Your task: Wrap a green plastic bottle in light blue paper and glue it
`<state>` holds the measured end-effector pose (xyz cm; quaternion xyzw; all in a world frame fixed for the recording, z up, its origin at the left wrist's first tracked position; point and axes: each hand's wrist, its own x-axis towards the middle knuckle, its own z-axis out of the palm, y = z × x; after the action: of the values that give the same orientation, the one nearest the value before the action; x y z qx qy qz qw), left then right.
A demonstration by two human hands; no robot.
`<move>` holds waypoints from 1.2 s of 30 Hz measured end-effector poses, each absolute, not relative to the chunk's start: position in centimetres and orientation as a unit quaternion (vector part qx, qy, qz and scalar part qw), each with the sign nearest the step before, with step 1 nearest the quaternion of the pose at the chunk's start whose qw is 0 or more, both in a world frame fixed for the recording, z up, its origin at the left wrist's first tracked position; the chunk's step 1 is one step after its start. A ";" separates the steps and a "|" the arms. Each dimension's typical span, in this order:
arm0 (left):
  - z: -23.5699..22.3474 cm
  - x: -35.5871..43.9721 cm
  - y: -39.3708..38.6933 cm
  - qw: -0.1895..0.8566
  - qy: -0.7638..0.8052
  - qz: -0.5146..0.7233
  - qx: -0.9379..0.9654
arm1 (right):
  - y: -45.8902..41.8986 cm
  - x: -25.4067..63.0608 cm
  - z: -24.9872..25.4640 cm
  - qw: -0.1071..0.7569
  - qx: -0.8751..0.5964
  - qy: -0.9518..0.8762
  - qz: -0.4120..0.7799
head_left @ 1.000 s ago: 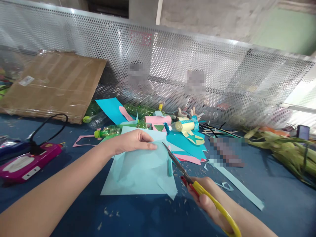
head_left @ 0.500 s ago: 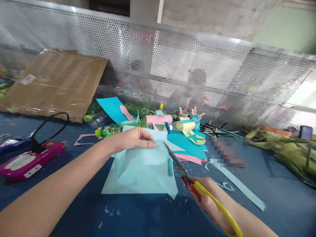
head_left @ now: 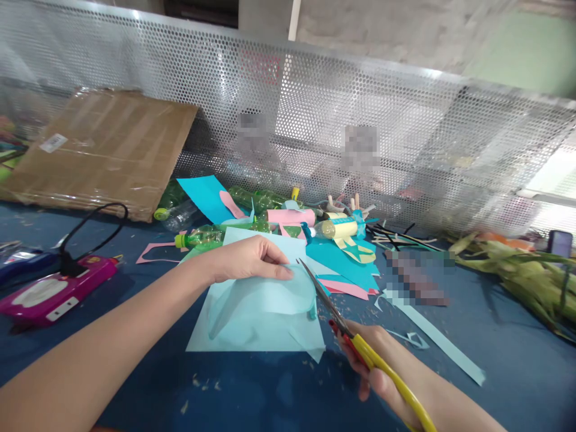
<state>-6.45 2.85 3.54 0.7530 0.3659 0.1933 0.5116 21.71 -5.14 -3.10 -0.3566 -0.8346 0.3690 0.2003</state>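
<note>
A curved piece of light blue paper (head_left: 265, 294) is pinched between the thumb and fingers of my left hand (head_left: 256, 259). Beneath it, larger light blue sheets (head_left: 211, 339) lie flat on the blue table. My right hand (head_left: 382, 366) grips a pair of scissors (head_left: 333, 309) with yellow and red handles. The blades point up and left, their tips slightly parted beside the right edge of the held paper. Part of a small teal stick-like thing (head_left: 314, 312) shows under that edge; what it is I cannot tell.
Behind the sheets lie green plastic bottles (head_left: 204, 237), a decorated bottle (head_left: 339, 228) and blue card (head_left: 346, 264). A paper strip (head_left: 438, 339) lies right, near corn husks (head_left: 517, 276). Left are a pink power strip (head_left: 63, 288) and leaning cardboard (head_left: 103, 150) before a perforated metal screen (head_left: 360, 102).
My left hand has moved slightly right and down with the paper, whose edge now covers more of the teal thing. The scissors stay nearly in place.
</note>
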 end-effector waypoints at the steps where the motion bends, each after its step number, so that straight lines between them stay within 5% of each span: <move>1: 3.5 -6.5 2.8 0.511 0.368 0.193 0.753 | -5.1 21.7 -3.2 0.200 -0.357 -0.831 0.377; 36: 3.0 -7.5 3.6 0.499 0.359 0.150 0.774 | -4.9 21.7 -3.2 0.173 -0.370 -0.827 0.386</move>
<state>-7.46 3.57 3.03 0.7742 0.3587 0.1503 0.4994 21.68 -4.89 -3.17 -0.3704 -0.8267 0.3865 0.1732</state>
